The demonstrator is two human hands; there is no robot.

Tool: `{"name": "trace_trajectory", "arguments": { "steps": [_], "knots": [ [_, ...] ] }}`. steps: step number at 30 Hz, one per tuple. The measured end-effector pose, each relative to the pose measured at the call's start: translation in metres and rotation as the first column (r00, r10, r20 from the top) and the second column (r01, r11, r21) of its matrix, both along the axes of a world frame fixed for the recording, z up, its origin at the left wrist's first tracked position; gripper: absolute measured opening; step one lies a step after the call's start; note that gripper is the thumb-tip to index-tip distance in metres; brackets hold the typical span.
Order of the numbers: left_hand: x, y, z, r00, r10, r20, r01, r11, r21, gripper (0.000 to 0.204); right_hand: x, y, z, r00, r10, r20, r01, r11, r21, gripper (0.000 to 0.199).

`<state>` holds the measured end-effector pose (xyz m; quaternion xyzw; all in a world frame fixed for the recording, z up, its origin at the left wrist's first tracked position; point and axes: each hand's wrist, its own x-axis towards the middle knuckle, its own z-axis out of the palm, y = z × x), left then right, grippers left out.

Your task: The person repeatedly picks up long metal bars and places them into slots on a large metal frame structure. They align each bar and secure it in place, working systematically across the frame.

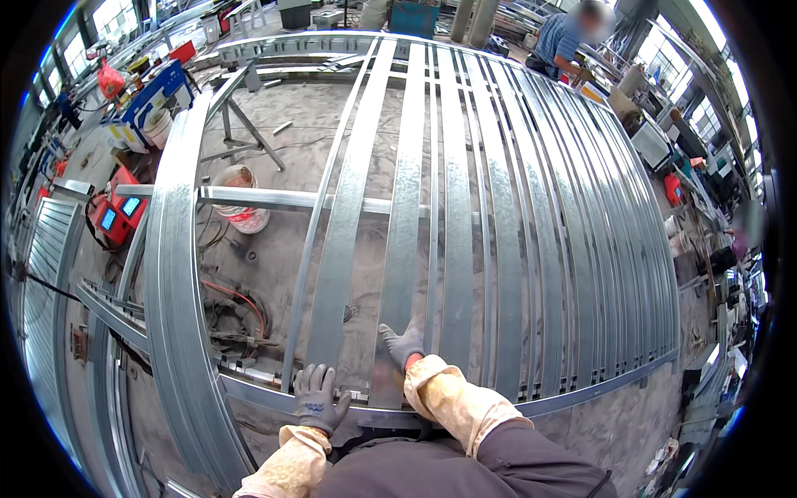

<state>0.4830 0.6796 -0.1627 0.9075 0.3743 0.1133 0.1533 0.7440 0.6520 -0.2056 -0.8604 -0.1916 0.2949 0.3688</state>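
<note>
My left hand, in a grey glove, lies with fingers stretched over the near end of a wide galvanized metal slat, at the frame's front rail. To its right, my right hand, gloved alike, spans the neighbouring wide slat, its thumb towards the left edge and its fingers at the right edge; the fingertips are partly hidden. Both slats run away from me to the far rail. Pale cuffs cover both forearms. More slats and narrow bars stand in rows across the frame to the right.
Stacked metal channels run along the left side. Beneath the frame are a paint-stained bucket, a crossbar and cables with an orange hose. Red machines with lit screens stand at left. A person bends at the far right corner.
</note>
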Motion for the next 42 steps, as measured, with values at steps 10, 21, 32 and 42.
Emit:
{"name": "trace_trajectory", "arguments": {
  "steps": [10,21,32,42],
  "knots": [
    [0.004,0.001,-0.002,0.995,-0.001,-0.100,0.000,1.000,-0.006,0.065,0.045,0.061,-0.032,0.977,-0.115,0.177,0.098,0.990,0.101,0.114],
    [0.008,0.004,-0.014,0.999,-0.028,-0.016,0.028,0.999,0.043,0.062,0.078,0.070,-0.026,0.997,0.043,0.067,-0.072,0.848,0.526,0.097],
    [0.011,0.006,-0.007,0.995,0.033,-0.093,-0.034,0.999,-0.003,0.059,0.044,0.042,-0.039,0.992,0.052,0.117,-0.066,0.991,0.116,0.099],
    [-0.086,-0.008,0.073,0.905,0.423,-0.052,-0.423,0.906,0.017,0.071,0.034,0.054,-0.003,0.942,0.133,0.307,-0.231,0.922,0.310,0.079]
  ]
}}
